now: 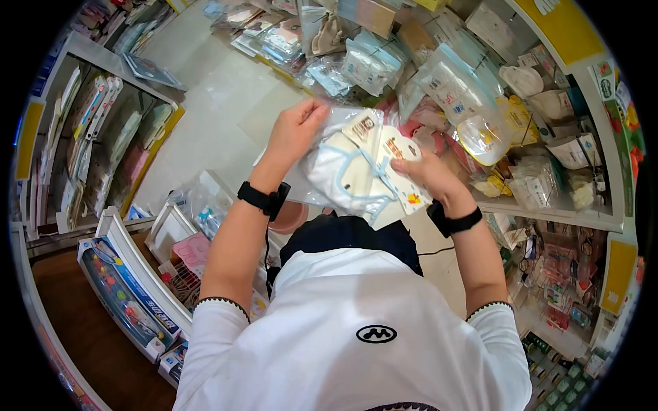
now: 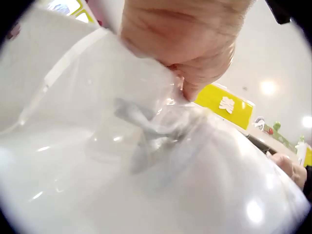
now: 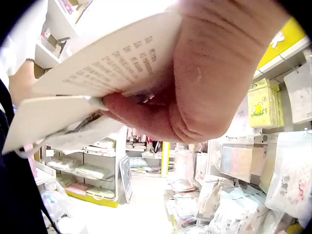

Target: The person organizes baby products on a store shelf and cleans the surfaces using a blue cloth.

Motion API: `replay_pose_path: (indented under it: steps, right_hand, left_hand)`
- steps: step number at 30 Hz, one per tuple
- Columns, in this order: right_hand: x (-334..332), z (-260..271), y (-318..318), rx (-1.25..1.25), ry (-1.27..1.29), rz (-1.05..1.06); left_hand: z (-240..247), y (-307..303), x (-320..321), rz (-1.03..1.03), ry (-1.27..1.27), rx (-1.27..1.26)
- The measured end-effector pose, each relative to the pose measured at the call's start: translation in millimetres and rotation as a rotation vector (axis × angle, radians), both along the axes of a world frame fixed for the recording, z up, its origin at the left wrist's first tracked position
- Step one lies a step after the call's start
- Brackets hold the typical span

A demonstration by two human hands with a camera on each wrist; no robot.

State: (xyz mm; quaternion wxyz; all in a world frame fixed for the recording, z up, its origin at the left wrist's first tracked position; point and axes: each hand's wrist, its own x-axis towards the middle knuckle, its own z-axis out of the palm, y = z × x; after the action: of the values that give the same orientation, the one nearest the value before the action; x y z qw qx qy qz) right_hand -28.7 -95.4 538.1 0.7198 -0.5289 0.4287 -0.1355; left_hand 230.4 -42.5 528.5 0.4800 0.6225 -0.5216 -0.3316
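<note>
My left hand pinches the edge of a clear plastic bag, and in the left wrist view the bag spreads below the left hand. A white cloth item with light blue trim lies against or inside the bag; which one I cannot tell. My right hand grips the item's cardboard tag, thumb on top. In the right wrist view the right hand holds a printed card, with a second card edge below it.
Packaged goods hang on racks ahead and to the right. A shelf unit with flat packs stands at the left. Boxed toys sit at lower left, and a pink round container is below the left wrist.
</note>
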Motion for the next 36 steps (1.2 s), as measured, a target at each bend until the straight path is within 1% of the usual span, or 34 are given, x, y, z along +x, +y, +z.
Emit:
replay_pose_path:
  steps: [1,2,4,5,6,7,9,12,15,16,18,19,21,23,24,25,27,29,30,33,36]
  right_hand:
    - [1.1,-5.1,-5.9,0.051,-0.026,-0.004]
    - [4.0,0.1,-7.2,0.153,-0.089,-0.053]
    - [4.1,-3.6,-12.0,0.264,-0.243,-0.156]
    - [3.1,-5.8,-14.3,0.323,-0.318,-0.208]
    - [1.7,-6.3,-15.3,0.351,-0.39,-0.216]
    - [2.4,-7.8,-15.5,0.362,-0.407,-0.237]
    - [2.5,-16.0,-7.2,0.406,-0.433,-0.282]
    - [4.2,-42.4,4.1,0.473,-0.428,-0.312]
    - [5.8,-51.5,15.5,0.513,-0.414,-0.341]
    - [9.3,-51.2,20.6,0.509,-0.388,-0.359]
    - [20.0,-53.9,27.9,0.572,-0.414,-0.391]
    - [22.5,-57.9,32.3,0.605,-0.426,-0.415]
    - [30.6,-56.7,40.3,0.637,-0.41,-0.399]
    - [34.3,-46.9,50.9,0.659,-0.424,-0.383]
    - [33.7,-42.3,52.9,0.663,-0.458,-0.322]
    - [28.7,-31.6,55.0,0.601,-0.454,-0.235]
    - [25.9,-34.2,53.0,0.569,-0.442,-0.234]
    - [24.7,-38.3,53.6,0.502,-0.362,-0.348]
    - [24.2,-38.2,53.9,0.467,-0.321,-0.403]
    - [20.9,-22.5,60.7,0.249,-0.178,-0.483]
    - [9.0,-29.4,55.9,0.237,-0.169,-0.357]
  left_hand:
    - [5.1,-3.0,-0.1,0.027,-0.119,-0.032]
    - [6.3,-2.8,0.0,0.182,-0.342,-0.179]
    - [7.8,1.2,0.2,0.503,-0.786,-0.472]
    - [4.4,10.4,-2.4,0.57,-0.579,-0.403]
    - [-3.9,25.8,-7.3,0.631,-0.371,-0.332]
    - [-14.1,37.4,-11.1,0.686,-0.162,-0.263]
    - [-37.8,53.5,-24.8,0.681,0.57,0.04]
    - [-39.0,69.9,-47.7,0.739,1.028,0.372]
    - [-33.5,70.9,-43.7,0.176,1.537,0.361]
    - [-35.0,71.1,-46.6,0.183,1.505,0.367]
    - [-39.8,66.8,-54.0,0.184,1.433,0.384]
    - [-40.6,65.6,-54.1,0.233,1.407,0.406]
    - [-43.1,59.6,-52.5,0.328,1.353,0.452]
    - [-49.2,55.9,-43.4,0.364,1.335,0.402]
    - [-51.6,53.4,-39.4,0.391,1.35,0.371]
    - [-53.8,52.5,-38.2,0.421,1.365,0.34]
    - [-53.5,49.7,-38.3,0.399,1.391,0.274]
    - [-45.6,45.4,-38.1,0.369,1.414,0.198]
    - [-31.0,45.6,-41.0,0.354,1.395,0.226]
    - [-32.7,52.0,-37.6,0.306,1.352,0.233]
    - [-31.3,57.4,-29.0,0.234,1.361,0.266]
